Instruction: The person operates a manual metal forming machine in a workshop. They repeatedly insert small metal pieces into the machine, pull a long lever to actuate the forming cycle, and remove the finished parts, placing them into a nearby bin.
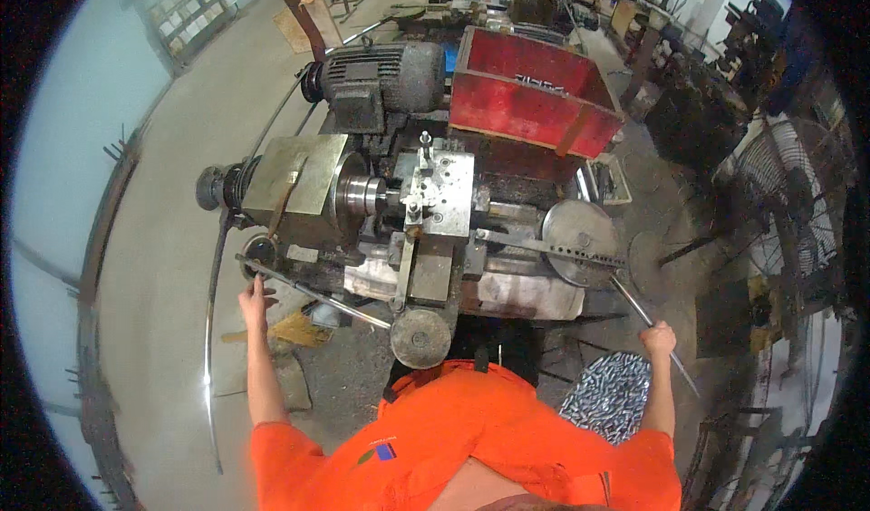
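Observation:
A small metal lathe stands in front of me, with a shiny round chuck (362, 194) facing a square tool post (439, 194). My right hand (659, 337) is wrapped around a long steel lever (634, 301), which slants down from a round metal disc (580, 237) on the machine's right side. At the left, my left hand (256, 303) has its fingers apart, the index finger pointing up just below the end of a slanting steel bar (335, 304). Whether that fingertip touches the bar I cannot tell. The bar runs down to a round hand wheel (420, 337) close to my body.
Behind the lathe sit a dark electric motor (385, 76) with belts and a red open box (535, 103) holding small metal pieces. A pile of small shiny metal parts (609, 397) lies by my right forearm. A caged fan (775, 180) stands at the right.

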`<act>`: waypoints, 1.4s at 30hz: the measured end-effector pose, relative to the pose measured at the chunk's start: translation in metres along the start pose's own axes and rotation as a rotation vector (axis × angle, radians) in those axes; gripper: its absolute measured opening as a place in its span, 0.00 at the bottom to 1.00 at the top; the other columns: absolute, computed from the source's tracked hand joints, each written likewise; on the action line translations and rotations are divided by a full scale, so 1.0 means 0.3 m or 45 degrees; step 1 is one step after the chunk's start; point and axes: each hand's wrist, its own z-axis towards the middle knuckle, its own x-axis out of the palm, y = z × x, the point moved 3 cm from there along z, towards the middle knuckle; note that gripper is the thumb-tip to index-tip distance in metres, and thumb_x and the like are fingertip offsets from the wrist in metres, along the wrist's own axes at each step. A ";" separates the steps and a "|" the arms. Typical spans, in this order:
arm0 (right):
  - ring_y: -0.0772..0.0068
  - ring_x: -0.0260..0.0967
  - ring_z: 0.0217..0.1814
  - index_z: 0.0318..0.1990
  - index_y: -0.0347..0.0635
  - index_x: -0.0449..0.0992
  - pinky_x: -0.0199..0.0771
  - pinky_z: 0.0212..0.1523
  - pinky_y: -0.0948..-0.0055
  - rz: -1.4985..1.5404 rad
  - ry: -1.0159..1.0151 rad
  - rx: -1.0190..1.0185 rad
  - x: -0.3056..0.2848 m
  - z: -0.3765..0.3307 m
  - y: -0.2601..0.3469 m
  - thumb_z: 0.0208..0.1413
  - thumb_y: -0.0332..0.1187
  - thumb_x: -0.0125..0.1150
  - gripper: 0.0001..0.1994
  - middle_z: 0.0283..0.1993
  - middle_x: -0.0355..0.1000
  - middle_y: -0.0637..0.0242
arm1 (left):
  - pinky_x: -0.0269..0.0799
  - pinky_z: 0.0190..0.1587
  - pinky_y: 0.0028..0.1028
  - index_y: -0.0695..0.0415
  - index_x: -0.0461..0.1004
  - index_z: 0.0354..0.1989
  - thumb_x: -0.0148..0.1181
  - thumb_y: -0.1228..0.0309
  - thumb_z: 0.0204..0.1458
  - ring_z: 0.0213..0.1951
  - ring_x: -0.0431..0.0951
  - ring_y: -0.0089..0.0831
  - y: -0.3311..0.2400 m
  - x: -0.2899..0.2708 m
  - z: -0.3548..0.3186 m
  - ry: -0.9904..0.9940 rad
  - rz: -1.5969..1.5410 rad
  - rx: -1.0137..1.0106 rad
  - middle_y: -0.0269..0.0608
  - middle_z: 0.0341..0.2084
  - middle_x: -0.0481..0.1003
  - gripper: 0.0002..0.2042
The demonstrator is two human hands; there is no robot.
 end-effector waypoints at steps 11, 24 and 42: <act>0.79 0.54 0.10 0.36 0.37 0.73 0.49 0.08 0.78 1.539 0.958 0.346 -0.007 -0.538 0.295 0.40 0.29 0.51 0.13 0.14 0.59 0.71 | 0.68 0.17 0.27 0.64 0.68 0.37 0.53 0.67 0.49 0.18 0.71 0.29 0.013 0.186 0.020 -0.206 -0.134 0.085 0.40 0.24 0.71 0.13; 0.75 0.57 0.14 0.33 0.33 0.73 0.56 0.15 0.75 1.626 0.770 0.152 -0.025 -0.570 0.340 0.36 0.28 0.51 0.13 0.16 0.64 0.68 | 0.72 0.13 0.28 0.62 0.64 0.33 0.50 0.62 0.54 0.12 0.74 0.35 -0.031 0.175 0.020 0.017 0.107 -0.074 0.43 0.16 0.71 0.13; 0.53 0.70 0.40 0.44 0.45 0.74 0.67 0.43 0.56 0.023 -0.331 -0.098 -0.065 0.207 0.026 0.32 0.35 0.59 0.24 0.37 0.72 0.56 | 0.78 0.25 0.30 0.65 0.67 0.43 0.52 0.50 0.53 0.23 0.77 0.33 -0.022 0.200 -0.012 0.235 -0.013 -0.149 0.44 0.28 0.73 0.26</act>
